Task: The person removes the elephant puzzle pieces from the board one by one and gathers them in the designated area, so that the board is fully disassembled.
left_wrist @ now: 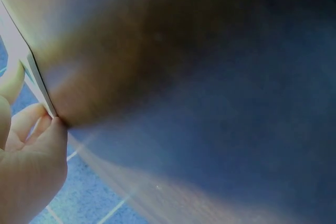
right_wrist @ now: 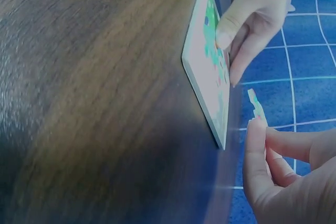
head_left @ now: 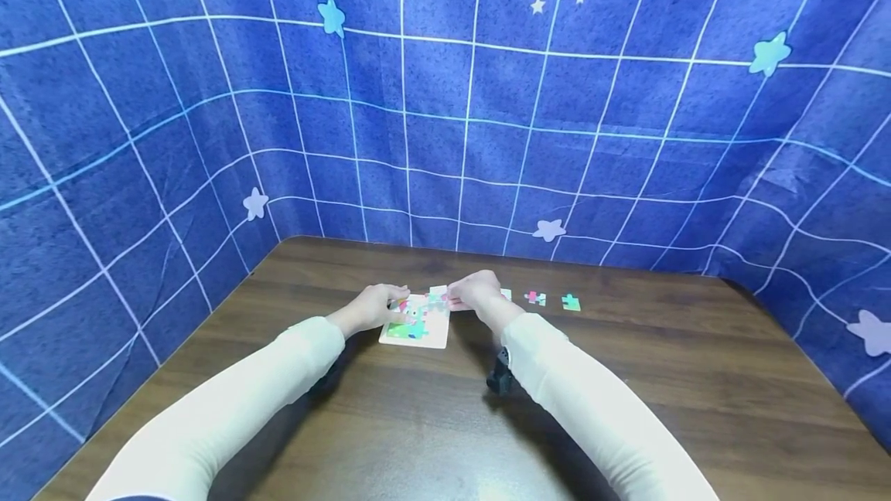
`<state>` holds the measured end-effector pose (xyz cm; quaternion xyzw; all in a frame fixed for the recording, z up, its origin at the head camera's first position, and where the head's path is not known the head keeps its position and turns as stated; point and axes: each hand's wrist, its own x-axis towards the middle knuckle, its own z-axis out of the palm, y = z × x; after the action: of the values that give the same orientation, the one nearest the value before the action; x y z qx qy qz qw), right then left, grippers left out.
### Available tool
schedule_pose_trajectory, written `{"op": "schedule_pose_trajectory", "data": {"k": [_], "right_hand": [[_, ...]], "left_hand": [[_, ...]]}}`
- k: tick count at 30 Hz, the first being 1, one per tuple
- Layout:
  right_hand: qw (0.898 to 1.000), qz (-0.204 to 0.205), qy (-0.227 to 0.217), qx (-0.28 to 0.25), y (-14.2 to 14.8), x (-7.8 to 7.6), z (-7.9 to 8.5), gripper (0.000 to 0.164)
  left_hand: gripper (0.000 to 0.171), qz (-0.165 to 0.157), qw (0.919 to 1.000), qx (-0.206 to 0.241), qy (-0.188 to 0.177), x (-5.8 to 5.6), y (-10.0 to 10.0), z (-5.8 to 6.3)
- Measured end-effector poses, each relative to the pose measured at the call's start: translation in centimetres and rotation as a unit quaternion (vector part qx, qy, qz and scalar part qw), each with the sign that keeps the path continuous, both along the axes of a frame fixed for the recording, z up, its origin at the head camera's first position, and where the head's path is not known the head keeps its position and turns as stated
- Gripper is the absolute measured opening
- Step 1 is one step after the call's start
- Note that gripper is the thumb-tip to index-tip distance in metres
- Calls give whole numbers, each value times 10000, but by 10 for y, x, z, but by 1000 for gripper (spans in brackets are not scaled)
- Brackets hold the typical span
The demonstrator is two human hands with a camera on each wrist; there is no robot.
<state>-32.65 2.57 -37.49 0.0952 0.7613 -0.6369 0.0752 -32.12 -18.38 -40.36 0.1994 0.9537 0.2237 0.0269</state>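
Note:
A square jigsaw board with a pale frame and a colourful, partly filled picture lies on the wooden table. My left hand holds it at its left side, the thumb on the picture and the other fingers at the edge. In the left wrist view, fingertips meet the board's thin edge. Just over the board's far right corner, my right hand pinches a small jigsaw piece between thumb and fingers. Part of that piece is hidden by the fingertips.
To the right of my right hand lie loose jigsaw pieces: a pink and white one, a green one and one partly hidden by the hand. A blue curtain with white grid lines stands behind the brown table.

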Motion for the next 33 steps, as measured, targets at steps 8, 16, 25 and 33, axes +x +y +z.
{"op": "schedule_pose_trajectory", "data": {"k": [8,16,25,33], "right_hand": [[9997,136,-65,-178,11,4,7,19],[9972,255,-57,-701,22,1,5,21],[9935,137,64,-1126,34,-1,1,23],[9936,38,83,-1123,54,-3,2,28]], "left_hand": [[60,2,10000,23,-84,1,0,-1],[61,-16,10000,14,13,3,-1,4],[61,15,10000,-13,-79,1,-2,2],[61,-39,10000,-22,-62,-1,-2,0]]}}
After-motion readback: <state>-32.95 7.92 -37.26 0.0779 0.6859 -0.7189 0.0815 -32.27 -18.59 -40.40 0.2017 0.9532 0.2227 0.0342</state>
